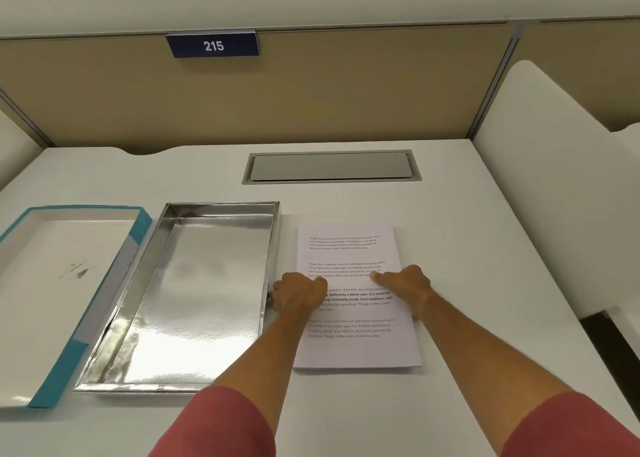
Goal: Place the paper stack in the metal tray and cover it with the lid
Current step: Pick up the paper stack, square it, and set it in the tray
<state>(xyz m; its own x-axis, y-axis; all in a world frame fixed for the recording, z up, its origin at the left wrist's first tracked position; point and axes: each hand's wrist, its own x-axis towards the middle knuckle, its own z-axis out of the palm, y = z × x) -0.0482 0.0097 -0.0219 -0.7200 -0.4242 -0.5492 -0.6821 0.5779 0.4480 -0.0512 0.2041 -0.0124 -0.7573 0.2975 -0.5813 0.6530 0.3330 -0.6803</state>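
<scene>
A stack of white printed paper (349, 249) lies flat on the white desk, right of an empty shiny metal tray (194, 294). Left of the tray rests the teal-edged lid (52, 269), upside down with its white inside showing. My left hand (299, 292) curls over the stack's left edge, fingers tucked at the side by the tray wall. My right hand (403, 282) sits on the stack's right part, thumb pressed on the top sheet and fingers around the right edge. The stack still rests on the desk.
A grey cable hatch (330, 166) is set into the desk behind the paper. A beige partition with a blue "215" sign (213, 44) stands at the back. White side panels (554, 179) bound the desk on the right.
</scene>
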